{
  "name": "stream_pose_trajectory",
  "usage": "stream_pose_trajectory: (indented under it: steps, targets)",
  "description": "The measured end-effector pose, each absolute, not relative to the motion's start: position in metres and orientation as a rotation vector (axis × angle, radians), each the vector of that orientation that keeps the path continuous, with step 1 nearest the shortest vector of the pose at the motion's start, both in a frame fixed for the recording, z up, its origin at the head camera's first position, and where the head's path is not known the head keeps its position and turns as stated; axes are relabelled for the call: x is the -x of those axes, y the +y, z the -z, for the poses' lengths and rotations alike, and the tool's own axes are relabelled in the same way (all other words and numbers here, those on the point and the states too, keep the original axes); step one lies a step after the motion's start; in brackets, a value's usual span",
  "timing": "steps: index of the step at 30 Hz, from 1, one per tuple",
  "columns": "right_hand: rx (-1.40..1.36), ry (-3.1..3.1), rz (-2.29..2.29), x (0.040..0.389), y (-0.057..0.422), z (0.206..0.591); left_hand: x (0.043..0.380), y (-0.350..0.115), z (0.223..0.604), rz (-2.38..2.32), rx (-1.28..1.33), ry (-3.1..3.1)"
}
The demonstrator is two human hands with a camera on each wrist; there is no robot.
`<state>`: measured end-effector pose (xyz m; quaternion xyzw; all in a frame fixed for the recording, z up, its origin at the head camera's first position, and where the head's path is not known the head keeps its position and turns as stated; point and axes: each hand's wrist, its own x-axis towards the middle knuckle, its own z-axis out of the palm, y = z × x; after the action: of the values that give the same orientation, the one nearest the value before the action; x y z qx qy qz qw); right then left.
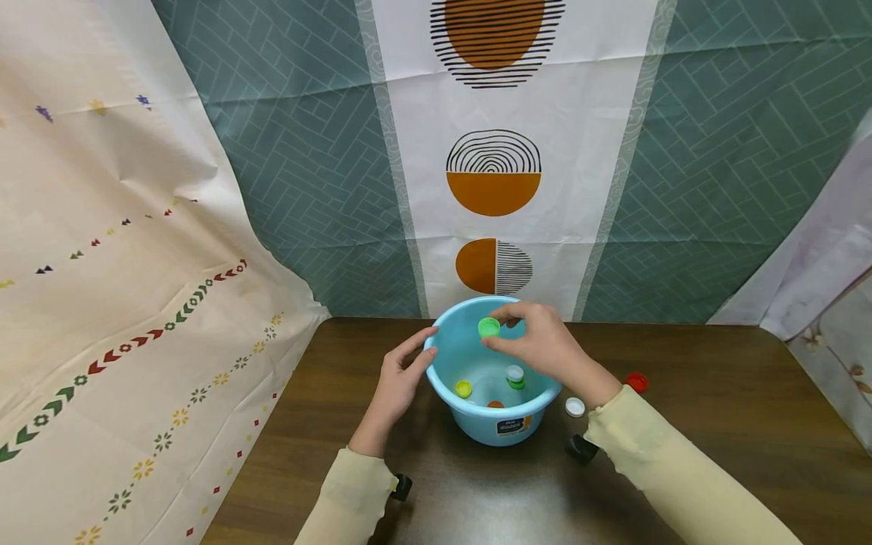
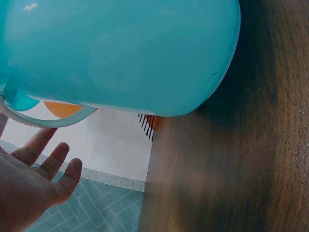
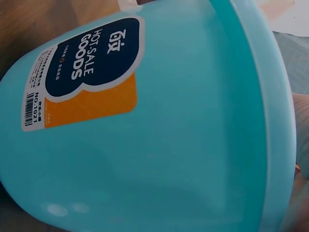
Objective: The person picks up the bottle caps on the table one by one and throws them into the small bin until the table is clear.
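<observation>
A light blue plastic basin stands on the wooden table. My left hand holds its left rim, thumb and forefinger at the edge. In the left wrist view, the other fingers of that hand spread outside, below the rim. Over the basin's mouth, my right hand pinches a light green bottle cap between thumb and fingers. Inside lie a yellow cap, a white cap on a green cap, and an orange cap partly hidden by the near wall.
To the right of the basin a white cap lies on the table, close to my right forearm. A red cap sits beyond that forearm. A patterned cloth hangs behind the table, and a cream cloth borders the left side.
</observation>
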<state>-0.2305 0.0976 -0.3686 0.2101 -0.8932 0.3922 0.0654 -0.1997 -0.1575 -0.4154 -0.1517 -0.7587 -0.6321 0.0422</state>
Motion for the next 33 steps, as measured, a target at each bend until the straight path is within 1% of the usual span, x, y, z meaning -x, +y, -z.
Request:
stream_pose_trajectory:
  steps: [21,33]
  targets:
    - [-0.629,-2.693,-1.184,0.230,0.097,0.372,0.200,-0.157,0.416,1.932,0.462,-2.311]
    - [-0.558,-2.709,-1.214,0.227,0.107,0.366,0.200,-0.158,0.417,1.943,0.459,-2.313]
